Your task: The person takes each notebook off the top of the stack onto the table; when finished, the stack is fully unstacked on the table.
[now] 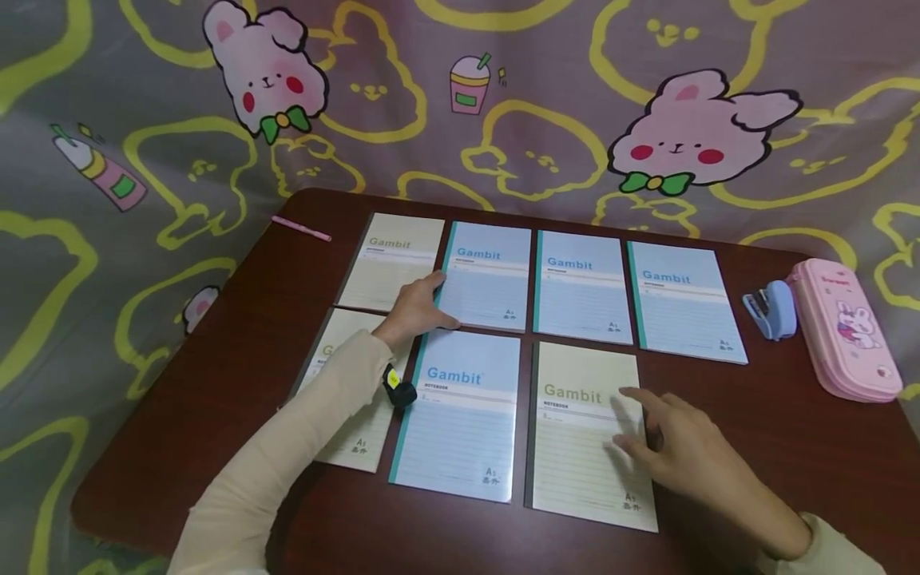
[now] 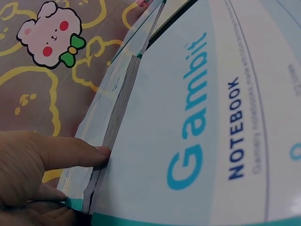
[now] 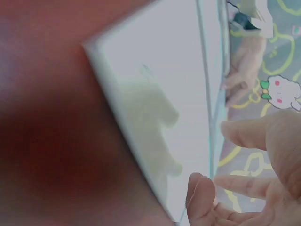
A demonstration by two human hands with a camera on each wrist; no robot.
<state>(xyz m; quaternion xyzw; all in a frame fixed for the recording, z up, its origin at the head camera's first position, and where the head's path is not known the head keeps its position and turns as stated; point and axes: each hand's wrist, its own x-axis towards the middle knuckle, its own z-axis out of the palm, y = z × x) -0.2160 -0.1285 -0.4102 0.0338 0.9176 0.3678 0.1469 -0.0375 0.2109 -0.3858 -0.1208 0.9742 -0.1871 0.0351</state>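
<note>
My left hand [image 1: 417, 307] is at the back row, its fingers at the left edge of a blue Gambit notebook [image 1: 489, 279] and its thumb near that notebook's lower corner. In the left wrist view one finger of the left hand [image 2: 28, 165] touches the edge beside the large blue front-row notebook [image 2: 150, 117]. My right hand [image 1: 690, 447] hangs over the right side of a cream notebook [image 1: 585, 463], fingers spread and holding nothing. Between that one and a partly hidden cream notebook [image 1: 359, 415] lies the blue front-row notebook [image 1: 460, 423]; my left forearm covers part of the hidden one.
The back row also holds a cream notebook [image 1: 395, 275] and two more blue ones, a middle one [image 1: 582, 299] and a right one [image 1: 686, 311]. A blue stapler [image 1: 776, 311] and a pink pencil case [image 1: 844, 327] lie at the right. A pink pen [image 1: 302, 228] is at the back left.
</note>
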